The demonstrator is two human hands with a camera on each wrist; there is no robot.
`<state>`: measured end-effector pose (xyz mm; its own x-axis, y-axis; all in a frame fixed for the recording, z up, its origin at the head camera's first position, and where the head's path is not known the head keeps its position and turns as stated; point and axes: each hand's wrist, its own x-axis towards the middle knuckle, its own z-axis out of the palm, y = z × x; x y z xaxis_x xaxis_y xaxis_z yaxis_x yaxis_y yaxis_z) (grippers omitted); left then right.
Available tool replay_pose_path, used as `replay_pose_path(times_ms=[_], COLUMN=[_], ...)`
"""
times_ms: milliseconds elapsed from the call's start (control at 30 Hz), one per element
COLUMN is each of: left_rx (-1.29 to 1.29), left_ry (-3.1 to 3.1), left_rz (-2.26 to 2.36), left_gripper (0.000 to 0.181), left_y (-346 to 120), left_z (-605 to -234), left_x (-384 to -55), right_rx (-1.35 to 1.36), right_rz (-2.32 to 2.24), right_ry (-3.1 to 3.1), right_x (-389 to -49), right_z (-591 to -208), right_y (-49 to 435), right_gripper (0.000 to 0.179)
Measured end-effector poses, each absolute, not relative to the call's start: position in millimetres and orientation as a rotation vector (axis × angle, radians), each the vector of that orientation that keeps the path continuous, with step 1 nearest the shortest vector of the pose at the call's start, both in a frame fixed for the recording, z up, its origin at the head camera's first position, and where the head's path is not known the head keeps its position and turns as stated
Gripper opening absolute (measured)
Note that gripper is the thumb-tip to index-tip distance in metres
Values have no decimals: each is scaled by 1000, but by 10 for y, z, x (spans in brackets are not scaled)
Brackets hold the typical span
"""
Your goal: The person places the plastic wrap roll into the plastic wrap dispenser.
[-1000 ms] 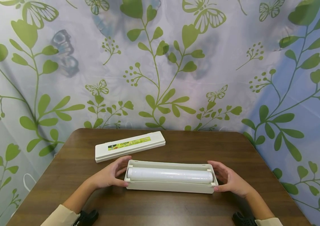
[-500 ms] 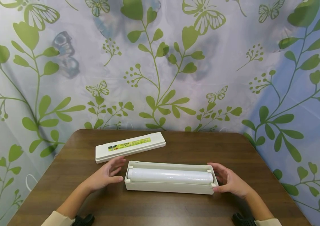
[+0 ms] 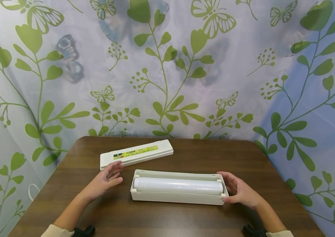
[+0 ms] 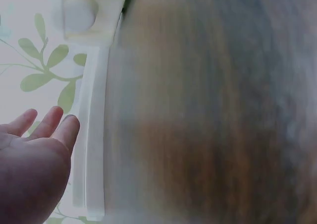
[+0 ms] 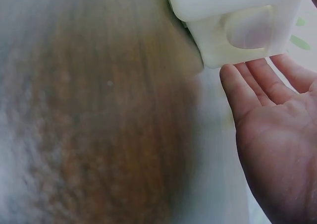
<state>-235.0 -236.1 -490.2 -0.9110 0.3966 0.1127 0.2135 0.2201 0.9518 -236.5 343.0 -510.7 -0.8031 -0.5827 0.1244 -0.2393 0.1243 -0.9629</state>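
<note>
A long white cling film box [image 3: 176, 197] lies lidless on the table, a white roll of film [image 3: 177, 185] inside it. My right hand [image 3: 240, 191] holds the box's right end, thumb at the front corner and fingers at the back one. In the right wrist view, fingertips [image 5: 229, 73] meet the lower edge of the box end [image 5: 223, 6]. My left hand [image 3: 103, 182] is apart from the box's left end, fingers spread loosely with nothing in them. Its fingertips overlap the lid [image 3: 143, 157] in the head view. The left wrist view shows this hand [image 4: 34, 169] beside the lid's edge [image 4: 96, 135].
The white lid, with a yellow-green label [image 3: 135, 152], lies slantwise behind the box on the brown wooden table [image 3: 215, 154]. A leaf-and-butterfly patterned curtain [image 3: 167, 82] hangs right behind the table's back edge. A white cord loop [image 3: 32, 191] hangs at the left.
My left hand has let go of the box's left end and moved left, away from it. The right hand stays at the right end. Box and lid keep their places.
</note>
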Motion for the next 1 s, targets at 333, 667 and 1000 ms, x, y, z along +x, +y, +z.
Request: replay_pose_path(times_ms=[333, 667, 1000], left_rx=[508, 440, 379], left_ry=[2441, 2684, 2825], left_rz=[1798, 1793, 1637], left_gripper=[69, 65, 71], left_y=[-2469, -2562, -2694], left_z=[-4933, -4883, -4839], left_x=[-2385, -2485, -2615], right_rx=[-904, -867, -869], right_rz=[-1745, -1686, -1666], right_ry=[2076, 2097, 2120], right_x=[-2365, -2365, -2379], right_z=[-5089, -5063, -5062], right_y=[3415, 3408, 3424], right_gripper=[83, 85, 84])
